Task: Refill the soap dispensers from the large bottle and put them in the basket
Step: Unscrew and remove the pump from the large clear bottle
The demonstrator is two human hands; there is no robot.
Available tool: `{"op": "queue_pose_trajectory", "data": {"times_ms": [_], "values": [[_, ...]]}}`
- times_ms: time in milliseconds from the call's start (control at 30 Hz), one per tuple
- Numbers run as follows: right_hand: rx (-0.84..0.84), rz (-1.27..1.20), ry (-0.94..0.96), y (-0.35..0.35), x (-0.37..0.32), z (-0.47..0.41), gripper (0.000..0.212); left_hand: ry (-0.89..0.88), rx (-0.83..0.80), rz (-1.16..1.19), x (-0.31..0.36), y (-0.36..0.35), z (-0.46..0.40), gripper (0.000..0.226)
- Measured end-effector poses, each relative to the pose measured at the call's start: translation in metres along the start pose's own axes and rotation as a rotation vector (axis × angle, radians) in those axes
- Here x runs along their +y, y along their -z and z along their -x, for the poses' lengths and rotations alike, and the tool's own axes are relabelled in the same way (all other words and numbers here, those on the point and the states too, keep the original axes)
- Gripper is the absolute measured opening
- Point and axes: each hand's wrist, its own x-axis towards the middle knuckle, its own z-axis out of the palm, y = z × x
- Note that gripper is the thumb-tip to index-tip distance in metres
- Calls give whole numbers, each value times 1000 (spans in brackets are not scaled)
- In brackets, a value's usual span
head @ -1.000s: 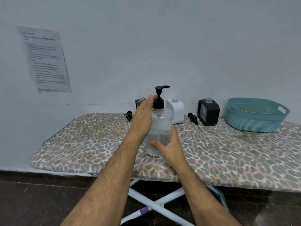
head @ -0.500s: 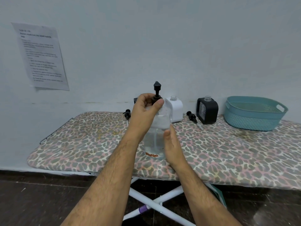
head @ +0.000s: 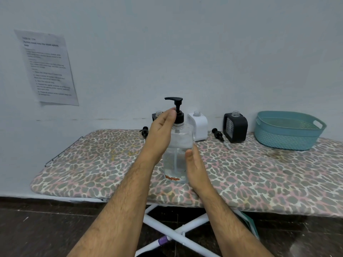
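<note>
I see the large bottle (head: pixel 177 154) standing upright on the leopard-print ironing board (head: pixel 259 173), near its front edge, clear and partly filled, with its black pump (head: pixel 176 108) at the top and the nozzle pointing left. My left hand (head: pixel 160 134) is up at the bottle's neck, fingers (head: pixel 169 115) curled around the pump collar, gripping it. My right hand (head: pixel 195 166) is lower, against the bottle's right side, thumb on the front face; the remaining fingers are hidden behind the bottle, so I take it as holding the body, though I cannot see the wrap fully.

Behind the bottle, along the wall, a white dispenser (head: pixel 198 126) and a black dispenser (head: pixel 235 127) stand with open necks; a third dispenser (head: pixel 156 115) is mostly hidden behind my left hand. Two loose pump heads (head: pixel 218 135) lie on the board, one either side of the bottle. The teal basket (head: pixel 287 130) sits at the far right of the board, well apart from the bottle
</note>
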Motion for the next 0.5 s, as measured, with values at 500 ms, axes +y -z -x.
{"op": "queue_pose_trajectory", "data": {"times_ms": [500], "values": [[5, -3, 6, 1, 4, -1, 65, -13, 24, 11, 0, 0, 3, 53]]}}
